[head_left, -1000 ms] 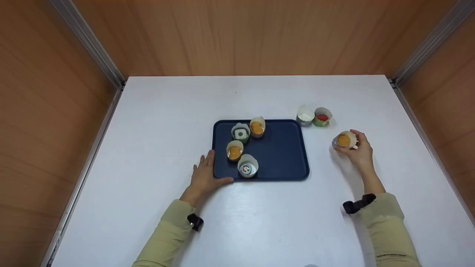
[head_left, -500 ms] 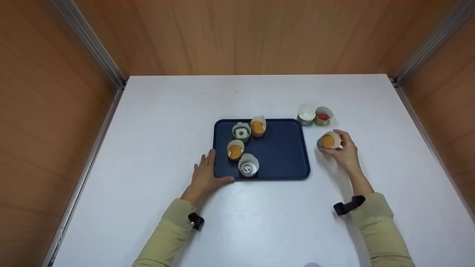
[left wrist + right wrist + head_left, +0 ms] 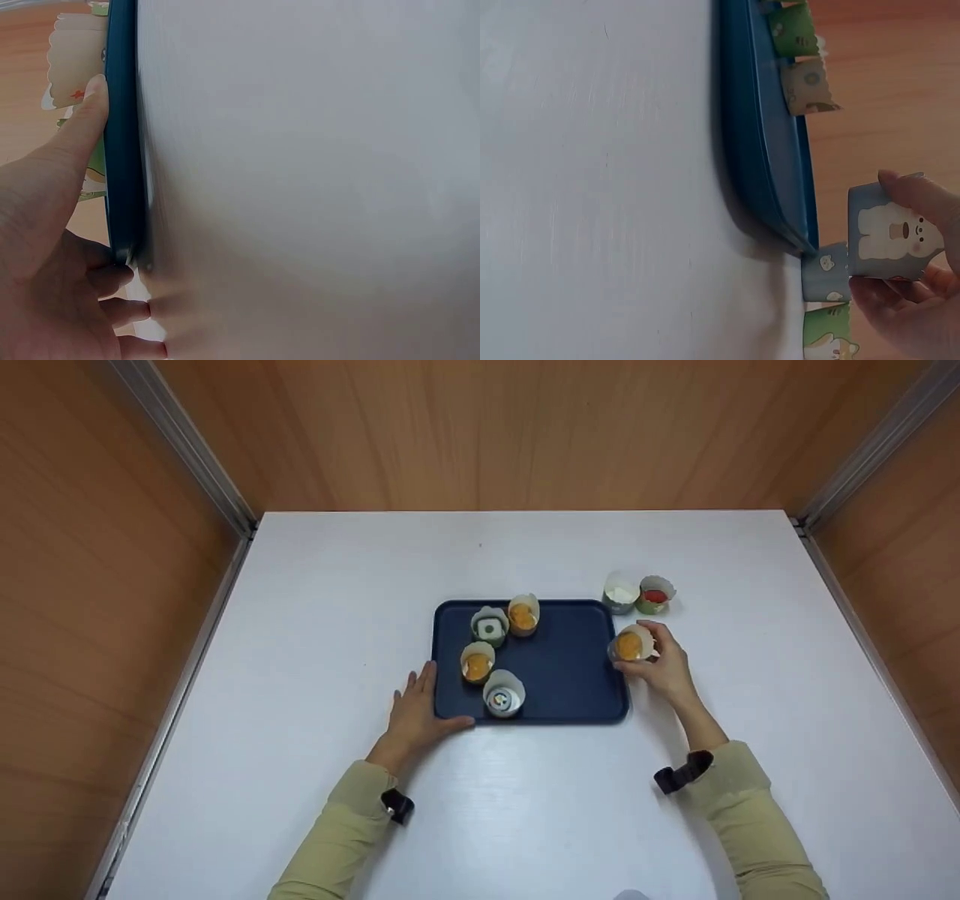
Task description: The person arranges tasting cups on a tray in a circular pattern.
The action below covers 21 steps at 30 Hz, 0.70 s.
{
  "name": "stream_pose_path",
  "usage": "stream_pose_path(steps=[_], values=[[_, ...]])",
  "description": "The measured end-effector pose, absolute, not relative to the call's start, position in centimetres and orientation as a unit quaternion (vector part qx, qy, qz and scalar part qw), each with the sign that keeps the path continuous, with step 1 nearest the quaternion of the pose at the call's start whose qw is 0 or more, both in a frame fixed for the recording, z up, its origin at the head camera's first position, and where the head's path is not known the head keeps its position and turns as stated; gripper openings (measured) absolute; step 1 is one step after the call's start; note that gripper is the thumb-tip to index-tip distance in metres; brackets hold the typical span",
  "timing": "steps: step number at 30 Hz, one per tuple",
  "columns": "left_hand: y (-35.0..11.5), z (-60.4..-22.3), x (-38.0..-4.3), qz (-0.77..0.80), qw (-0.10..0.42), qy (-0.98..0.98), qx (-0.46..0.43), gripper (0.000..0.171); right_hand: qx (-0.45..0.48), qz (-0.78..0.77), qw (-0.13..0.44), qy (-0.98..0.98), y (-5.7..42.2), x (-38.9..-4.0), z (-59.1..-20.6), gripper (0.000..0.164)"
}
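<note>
My right hand [image 3: 667, 671] pinches a blue-grey paper baking cup [image 3: 630, 644] with an orange piece inside, over the right edge of the dark blue tray [image 3: 570, 660]. In the right wrist view, this cup [image 3: 889, 232] shows a white bear print and is clear of the table. My left hand [image 3: 416, 720] rests against the tray's near left corner, fingers spread and fairly straight, thumb along the near edge. On the tray's left half stand several paper cups: two with orange pieces [image 3: 477, 666], a green one [image 3: 489, 628] with a white square piece and a pale one [image 3: 504, 694].
Just beyond the tray's far right corner, two more cups stand side by side on the white table [image 3: 337, 585]: one with white contents [image 3: 620, 594] and a green one with red contents [image 3: 655, 595]. Wooden panels [image 3: 480, 435] enclose the back and sides.
My right hand has carried the blue-grey cup leftward from the open table to the tray's right edge. The left hand stays at the tray corner.
</note>
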<state>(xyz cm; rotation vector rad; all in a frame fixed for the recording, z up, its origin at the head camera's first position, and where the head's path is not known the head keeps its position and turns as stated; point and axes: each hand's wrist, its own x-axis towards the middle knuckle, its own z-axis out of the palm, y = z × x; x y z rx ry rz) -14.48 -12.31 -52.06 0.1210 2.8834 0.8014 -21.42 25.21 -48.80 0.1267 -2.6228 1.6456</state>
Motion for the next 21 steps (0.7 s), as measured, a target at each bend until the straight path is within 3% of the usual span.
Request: stream_pose_path(steps=[21], values=[[-12.3,-52.2,-14.4,0.253,0.070,0.964,0.044,0.114,0.099,0.501,0.002,-0.860,19.9,-22.7,-50.2,0.074]])
